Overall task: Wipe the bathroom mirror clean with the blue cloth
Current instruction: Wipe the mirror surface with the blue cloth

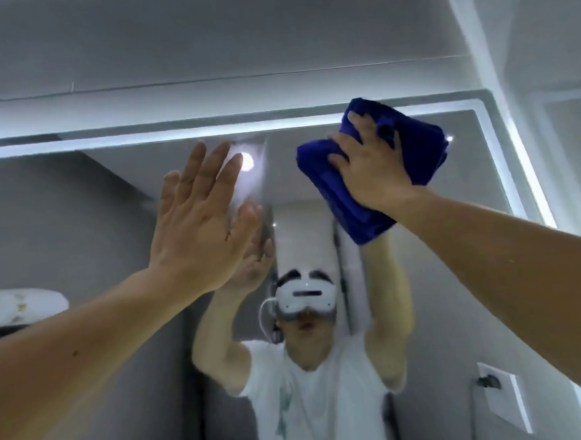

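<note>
The bathroom mirror [80, 214] fills the wall ahead, framed by a lit white strip along its top and right edges. A folded blue cloth [417, 152] is pressed flat against the glass near the upper right corner. My right hand [370, 168] spreads over the cloth and holds it to the mirror. My left hand [198, 221] is raised beside it at centre left, fingers straight and apart, palm toward the glass, holding nothing. The reflection shows a person with both arms raised.
A grey ceiling ledge [206, 49] runs above the mirror. A white wall corner [543, 55] stands to the right. Reflected in the glass are folded white towels on a shelf [21, 306] at left and a wall fitting [493, 382] at lower right.
</note>
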Motion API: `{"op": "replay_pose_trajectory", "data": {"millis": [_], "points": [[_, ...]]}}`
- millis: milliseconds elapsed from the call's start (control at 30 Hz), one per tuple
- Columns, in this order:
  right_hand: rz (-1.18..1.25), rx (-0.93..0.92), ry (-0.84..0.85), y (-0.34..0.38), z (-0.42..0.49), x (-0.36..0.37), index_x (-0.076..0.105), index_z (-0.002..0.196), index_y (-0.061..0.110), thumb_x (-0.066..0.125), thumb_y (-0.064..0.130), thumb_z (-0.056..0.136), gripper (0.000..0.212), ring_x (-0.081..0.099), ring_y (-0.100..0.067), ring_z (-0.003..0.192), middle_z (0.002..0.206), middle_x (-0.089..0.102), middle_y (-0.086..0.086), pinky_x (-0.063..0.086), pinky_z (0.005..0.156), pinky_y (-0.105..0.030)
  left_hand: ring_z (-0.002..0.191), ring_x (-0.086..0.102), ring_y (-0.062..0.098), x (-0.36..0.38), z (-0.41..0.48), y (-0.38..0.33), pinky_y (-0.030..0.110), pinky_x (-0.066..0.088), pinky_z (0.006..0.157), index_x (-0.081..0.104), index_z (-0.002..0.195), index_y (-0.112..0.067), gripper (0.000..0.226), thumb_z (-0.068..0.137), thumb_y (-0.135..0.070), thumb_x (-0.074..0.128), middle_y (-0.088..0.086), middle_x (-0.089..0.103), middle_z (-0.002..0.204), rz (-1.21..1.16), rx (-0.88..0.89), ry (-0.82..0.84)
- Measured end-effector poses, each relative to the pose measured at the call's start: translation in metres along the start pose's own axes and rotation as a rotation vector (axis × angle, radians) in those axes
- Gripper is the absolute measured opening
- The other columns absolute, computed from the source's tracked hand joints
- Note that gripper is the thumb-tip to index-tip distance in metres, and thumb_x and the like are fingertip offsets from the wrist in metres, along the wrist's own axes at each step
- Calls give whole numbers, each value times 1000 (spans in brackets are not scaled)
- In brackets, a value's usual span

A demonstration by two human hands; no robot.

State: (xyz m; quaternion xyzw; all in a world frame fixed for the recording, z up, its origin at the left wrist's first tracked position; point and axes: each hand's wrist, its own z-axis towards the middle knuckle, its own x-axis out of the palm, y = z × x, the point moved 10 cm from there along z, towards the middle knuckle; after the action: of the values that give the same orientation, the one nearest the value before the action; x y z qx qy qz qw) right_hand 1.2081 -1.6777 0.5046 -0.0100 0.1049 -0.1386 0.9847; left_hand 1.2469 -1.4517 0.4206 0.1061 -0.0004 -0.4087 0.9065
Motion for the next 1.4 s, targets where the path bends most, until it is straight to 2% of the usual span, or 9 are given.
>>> {"op": "replay_pose_trajectory", "data": {"millis": [100,333,400,500,633,833,1100,1267,1400], "points": [[3,144,-77,31,16,6,34,146,26,21,36,103,45,8,-33,149,164,3,-9,-1,116,-54,151,-4,9,-1,-5,-8,39,-3,121,18,156,-25,71,91,-53,13,-7,6,164,-4,11,-24],[1,-201,-108,91,-107,46,36,146,33,25,42,106,43,18,-31,149,164,16,-7,11,117,-50,151,-3,13,12,-20,-24,43,0,122,20,155,-23,66,94,-48,19,-4,8,165,13,54,-27],[-13,-200,-72,91,-151,60,32,149,31,26,42,106,45,14,-32,150,164,14,-7,22,115,-52,151,-5,12,18,-29,-31,43,-2,122,19,155,-23,65,95,-46,21,-5,7,165,-12,45,-10],[-56,-262,-30,92,-213,76,32,151,29,25,45,105,49,13,-33,150,164,13,-10,4,118,-55,151,-3,12,24,-45,-44,47,2,122,23,155,-21,65,95,-44,22,-4,9,165,-17,57,-4],[-117,-290,-10,75,-294,91,37,149,29,30,46,104,49,16,-32,150,164,12,-11,21,115,-57,152,3,17,30,-66,-58,48,6,121,26,154,-14,65,96,-41,24,2,14,164,5,67,-3],[-161,-302,-12,19,-401,95,45,139,31,21,47,105,44,10,-28,151,163,15,-7,14,112,-56,152,3,16,43,-98,-63,49,9,121,29,153,-12,66,95,-42,24,2,15,164,50,39,75],[-64,-318,72,-12,-361,67,55,140,25,29,39,106,45,29,-34,145,153,39,-13,39,108,-56,151,12,23,48,-114,-106,52,16,118,35,150,-8,62,96,-38,28,7,24,161,-24,84,43],[6,-112,-38,-36,-293,38,57,136,20,50,32,101,38,28,-37,145,156,34,-14,25,112,-64,151,10,21,60,-127,-139,48,13,120,32,152,-11,61,96,-37,29,5,22,162,-32,116,50],[-9,-3,-100,-41,-321,48,51,141,24,45,36,103,40,21,-32,148,160,24,-10,-1,118,-53,152,5,20,76,-142,-155,49,10,121,27,154,-12,63,96,-37,26,4,17,164,-40,95,104]]}}
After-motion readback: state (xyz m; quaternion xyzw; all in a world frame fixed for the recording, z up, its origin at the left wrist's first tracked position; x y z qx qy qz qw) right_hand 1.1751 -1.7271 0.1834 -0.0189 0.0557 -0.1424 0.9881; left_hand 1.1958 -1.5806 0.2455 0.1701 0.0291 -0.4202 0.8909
